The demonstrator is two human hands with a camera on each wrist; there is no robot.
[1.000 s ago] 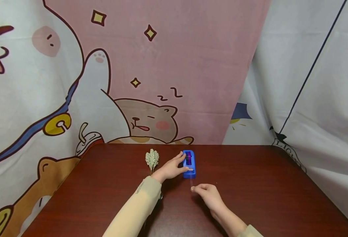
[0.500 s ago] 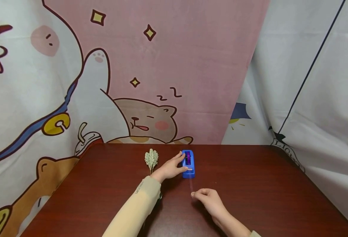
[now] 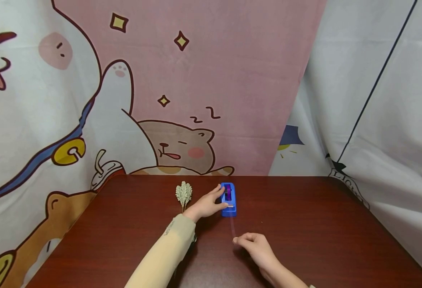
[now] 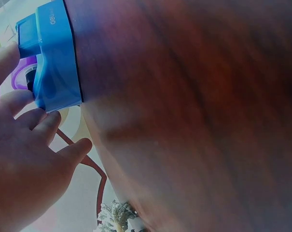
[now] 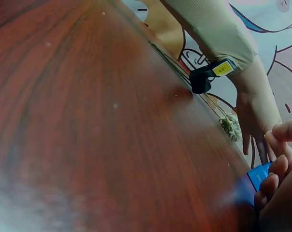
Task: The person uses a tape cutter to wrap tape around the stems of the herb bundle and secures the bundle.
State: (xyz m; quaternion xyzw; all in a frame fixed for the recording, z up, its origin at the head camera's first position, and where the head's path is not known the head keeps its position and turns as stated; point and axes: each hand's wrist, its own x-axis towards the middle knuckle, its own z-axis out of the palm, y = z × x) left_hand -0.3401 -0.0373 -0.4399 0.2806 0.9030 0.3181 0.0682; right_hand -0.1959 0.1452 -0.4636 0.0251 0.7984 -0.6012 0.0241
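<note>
A blue tape dispenser [image 3: 229,214] with a purple-rimmed roll stands near the table's far edge. My left hand [image 3: 205,206] holds it from the left, thumb at the front top and index finger beside the roll. In the left wrist view the dispenser [image 4: 59,58] shows its side, and the other fingers of the left hand [image 4: 30,159] lie along its far end. A strip of clear tape [image 3: 232,228] stretches from the dispenser towards me. Its free end is pinched between thumb and forefinger of my right hand [image 3: 257,249].
Left of the dispenser lies a stem with a pale, leafy head [image 3: 184,192], partly hidden under the left forearm. A black wrist camera [image 5: 200,82] sits on the left wrist. The dark red-brown table [image 3: 322,224] ends at a cartoon-printed cloth [image 3: 239,100].
My right hand has drawn back towards me and slightly right, so the tape strip is longer. The left hand and the dispenser have stayed in place.
</note>
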